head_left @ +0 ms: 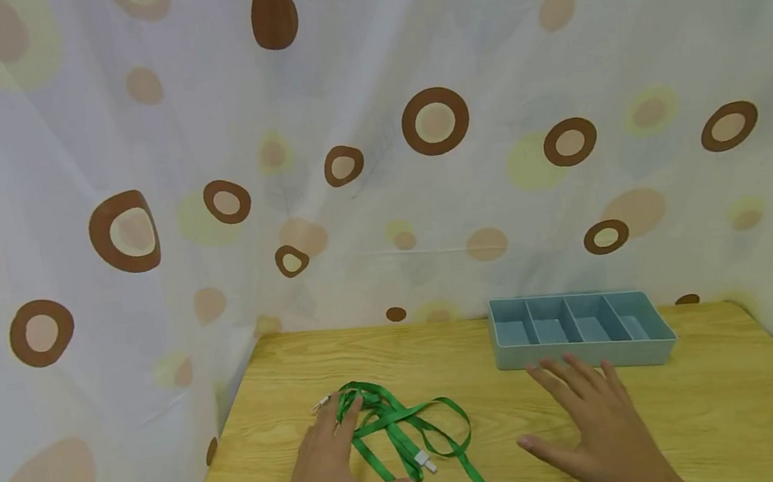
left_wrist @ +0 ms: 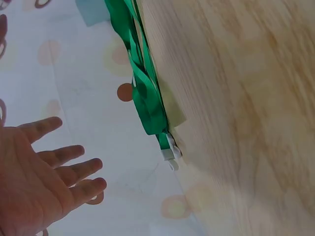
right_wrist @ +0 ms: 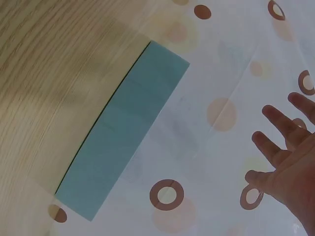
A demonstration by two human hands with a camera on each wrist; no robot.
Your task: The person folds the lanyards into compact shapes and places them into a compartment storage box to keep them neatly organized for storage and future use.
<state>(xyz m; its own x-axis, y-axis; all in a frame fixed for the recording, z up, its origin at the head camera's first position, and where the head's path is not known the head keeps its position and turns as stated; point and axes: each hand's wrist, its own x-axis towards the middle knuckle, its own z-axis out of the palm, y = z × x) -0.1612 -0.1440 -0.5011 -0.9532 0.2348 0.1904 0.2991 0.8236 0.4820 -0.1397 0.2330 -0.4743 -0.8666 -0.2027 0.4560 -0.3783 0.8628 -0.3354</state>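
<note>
Wood-grain table (head_left: pixel 741 404), looped green lanyard straps (head_left: pixel 403 442), blue four-compartment tray (head_left: pixel 628 352)

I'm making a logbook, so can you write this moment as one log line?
Left hand: holding nothing, nearest green straps | Right hand: holding nothing, nearest divided tray | straps, tray: on table

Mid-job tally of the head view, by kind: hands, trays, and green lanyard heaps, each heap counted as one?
Hands: 2 (left hand, right hand)
Tray: 1
Green lanyard heap: 1 (number of lanyards in it unclear)
Total: 4

A booth: spotted sheeting (head_left: pixel 362 78) round 3 sides of a wood-grain table (head_left: pixel 481 372)
</note>
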